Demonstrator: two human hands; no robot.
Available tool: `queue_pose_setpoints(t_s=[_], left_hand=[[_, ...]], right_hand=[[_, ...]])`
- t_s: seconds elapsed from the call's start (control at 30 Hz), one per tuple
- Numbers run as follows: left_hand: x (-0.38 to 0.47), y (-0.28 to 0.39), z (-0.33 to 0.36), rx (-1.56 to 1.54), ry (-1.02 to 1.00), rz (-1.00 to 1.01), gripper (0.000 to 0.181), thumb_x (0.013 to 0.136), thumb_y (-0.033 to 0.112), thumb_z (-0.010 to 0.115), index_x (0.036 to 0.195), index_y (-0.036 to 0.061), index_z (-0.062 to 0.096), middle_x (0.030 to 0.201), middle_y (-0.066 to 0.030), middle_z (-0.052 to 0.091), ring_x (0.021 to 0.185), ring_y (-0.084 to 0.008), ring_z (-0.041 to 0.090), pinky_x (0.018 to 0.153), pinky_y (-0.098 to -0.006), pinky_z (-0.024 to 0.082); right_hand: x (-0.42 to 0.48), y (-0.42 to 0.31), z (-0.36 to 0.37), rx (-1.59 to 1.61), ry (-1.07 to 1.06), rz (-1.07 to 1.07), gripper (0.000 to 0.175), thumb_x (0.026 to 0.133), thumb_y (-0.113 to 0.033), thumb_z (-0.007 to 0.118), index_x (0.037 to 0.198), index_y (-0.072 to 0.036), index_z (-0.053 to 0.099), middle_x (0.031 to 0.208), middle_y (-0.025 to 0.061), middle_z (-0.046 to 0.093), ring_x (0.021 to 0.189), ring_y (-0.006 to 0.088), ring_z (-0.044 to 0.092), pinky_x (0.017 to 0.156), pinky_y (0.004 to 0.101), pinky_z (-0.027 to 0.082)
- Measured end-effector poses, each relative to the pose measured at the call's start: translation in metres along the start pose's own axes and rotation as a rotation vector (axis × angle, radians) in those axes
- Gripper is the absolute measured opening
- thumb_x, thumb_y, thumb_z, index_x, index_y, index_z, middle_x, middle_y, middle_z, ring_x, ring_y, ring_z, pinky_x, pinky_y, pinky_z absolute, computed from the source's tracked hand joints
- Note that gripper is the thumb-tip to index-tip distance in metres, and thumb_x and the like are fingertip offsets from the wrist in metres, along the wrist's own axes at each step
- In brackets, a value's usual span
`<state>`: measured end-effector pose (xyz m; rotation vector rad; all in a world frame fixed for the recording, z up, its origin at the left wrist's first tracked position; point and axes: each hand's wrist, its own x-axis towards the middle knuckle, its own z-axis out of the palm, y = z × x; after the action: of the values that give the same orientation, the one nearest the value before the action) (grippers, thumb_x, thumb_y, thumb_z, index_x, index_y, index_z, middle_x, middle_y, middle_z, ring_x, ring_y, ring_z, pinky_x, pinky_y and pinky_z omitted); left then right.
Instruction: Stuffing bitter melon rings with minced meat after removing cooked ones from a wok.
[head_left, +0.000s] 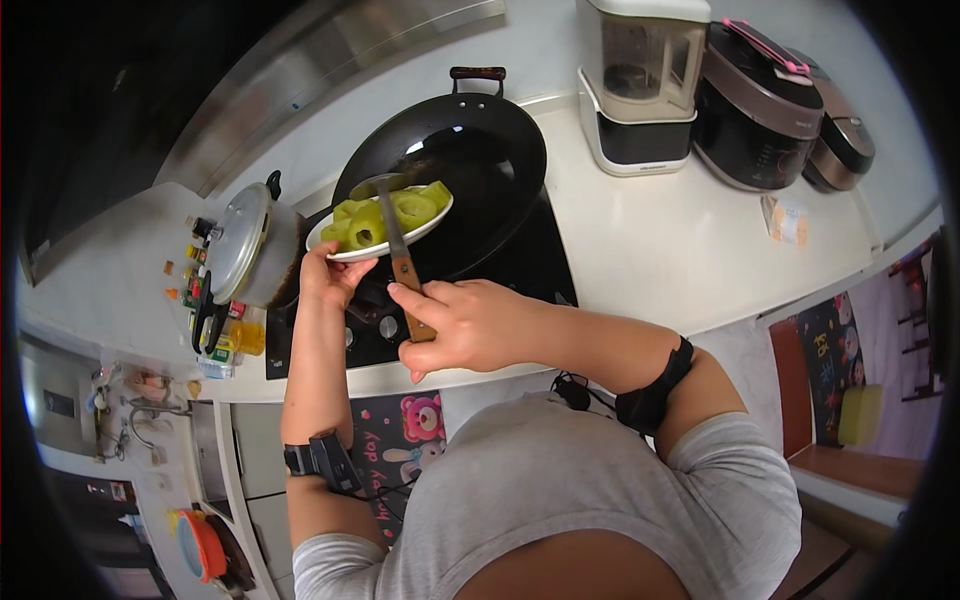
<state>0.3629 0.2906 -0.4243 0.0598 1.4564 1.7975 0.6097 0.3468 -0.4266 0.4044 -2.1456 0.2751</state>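
My left hand (335, 276) holds a white oval plate (425, 231) by its near left edge. The plate carries several green, hollowed vegetable pieces (414, 211), probably gourd or pepper. In my right hand (480, 324) is a wok turner or ladle (403, 270) with a wooden handle and a metal shaft. Its metal head lies over the far side of the plate, above the green pieces; whether it touches them I cannot tell. The plate is held over the near left rim of a large black wok (487, 161), whose dark inside shines and partly shows a brownish patch.
The wok sits on a black glass cooktop (551, 262) with knobs at its front. A pressure cooker (262, 240) and several bottles (225, 345) stand left. Along the right counter (637, 247) are a blender-like appliance (637, 90), an electric cooker (761, 112) and a small packet (786, 219).
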Motion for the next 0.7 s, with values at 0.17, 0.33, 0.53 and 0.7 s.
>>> queue_pose_setpoints(t_s=[0.17, 0.33, 0.53, 0.7], left_hand=[[-0.009, -0.007, 0.010, -0.073, 0.039, -0.014, 0.027, 0.078, 0.011, 0.041, 0.100, -0.0056, 0.040, 0.095, -0.0184, 0.047, 0.084, -0.0381, 0.054, 0.063, -0.0525, 0.052], [-0.015, -0.006, 0.011, -0.066, 0.020, 0.020, 0.029, 0.077, 0.009, 0.039, 0.102, -0.0070, 0.039, 0.097, -0.0212, 0.047, 0.087, -0.0396, 0.054, 0.065, -0.0532, 0.051], [-0.017, -0.010, 0.006, -0.121, 0.017, 0.007, 0.036, 0.077, 0.008, 0.036, 0.110, -0.0081, 0.037, 0.107, -0.0252, 0.046, 0.093, -0.0414, 0.052, 0.071, -0.0543, 0.048], [-0.024, -0.008, 0.013, -0.105, 0.075, 0.060, 0.031, 0.077, 0.009, 0.038, 0.104, -0.0073, 0.039, 0.099, -0.0212, 0.048, 0.087, -0.0395, 0.054, 0.073, -0.0552, 0.048]], right_hand=[[-0.005, 0.000, -0.002, -0.017, -0.002, -0.014, 0.020, 0.066, -0.034, 0.060, 0.073, -0.017, 0.052, 0.101, 0.0262, 0.051, 0.065, 0.0247, 0.053, 0.050, 0.0289, 0.050], [-0.002, -0.004, -0.002, -0.058, 0.028, 0.021, 0.019, 0.067, -0.032, 0.061, 0.073, -0.016, 0.052, 0.102, 0.0263, 0.050, 0.067, 0.0259, 0.054, 0.052, 0.0302, 0.051], [0.005, -0.009, 0.002, -0.003, 0.112, 0.116, 0.016, 0.067, -0.027, 0.062, 0.072, -0.015, 0.053, 0.102, 0.0264, 0.050, 0.068, 0.0272, 0.055, 0.055, 0.0310, 0.051], [0.025, -0.010, -0.003, -0.099, -0.029, 0.009, 0.018, 0.066, -0.032, 0.061, 0.070, -0.017, 0.052, 0.094, 0.0251, 0.052, 0.062, 0.0249, 0.055, 0.048, 0.0294, 0.048]])
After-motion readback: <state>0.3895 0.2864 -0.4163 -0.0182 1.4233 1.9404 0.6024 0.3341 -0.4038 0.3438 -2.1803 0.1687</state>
